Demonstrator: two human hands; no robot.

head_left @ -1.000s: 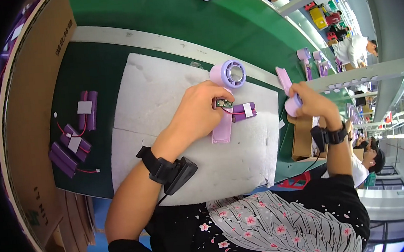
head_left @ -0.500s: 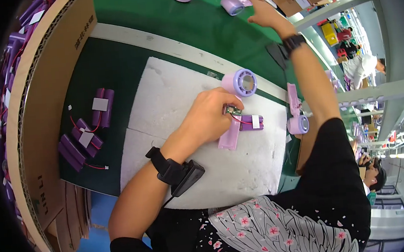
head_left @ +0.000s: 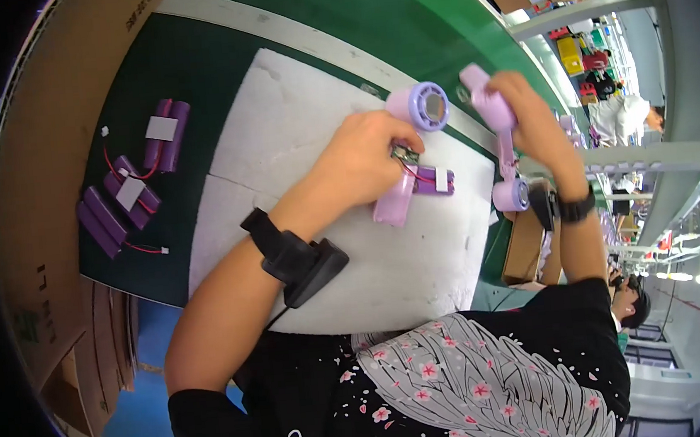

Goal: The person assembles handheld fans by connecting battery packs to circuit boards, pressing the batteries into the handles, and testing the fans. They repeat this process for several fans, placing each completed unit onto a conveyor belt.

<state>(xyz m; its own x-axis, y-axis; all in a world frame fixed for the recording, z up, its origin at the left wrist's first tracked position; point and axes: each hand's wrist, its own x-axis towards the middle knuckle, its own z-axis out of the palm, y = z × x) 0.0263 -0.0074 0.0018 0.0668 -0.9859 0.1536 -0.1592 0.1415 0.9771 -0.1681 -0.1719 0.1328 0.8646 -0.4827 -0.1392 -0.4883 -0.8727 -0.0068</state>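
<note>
My left hand point(head_left: 368, 154) is closed, fingertips pinching a small green circuit board point(head_left: 405, 154) over the white foam pad. Beside those fingers sits a lilac handheld fan head point(head_left: 422, 106); its pink open handle point(head_left: 395, 202) extends below the hand. A purple battery pack point(head_left: 435, 180) with a white label and red wire lies across the handle's right side. Off the pad's right edge, my right hand point(head_left: 531, 123) is wrapped round a second pink-lilac handheld fan point(head_left: 487, 100), held above the bench. Below that hand rests another fan point(head_left: 511, 195).
Several purple battery packs point(head_left: 137, 187) with wires lie left of the foam pad point(head_left: 321, 271). A tall cardboard box point(head_left: 70, 160) walls off the left side. A green conveyor belt point(head_left: 324, 21) runs along the far side. An open carton point(head_left: 527, 245) stands at right.
My right hand has come back from the far belt, bringing a handheld fan with it toward the pad's right edge. My left hand keeps its pinch on the circuit board. The view has shifted slightly.
</note>
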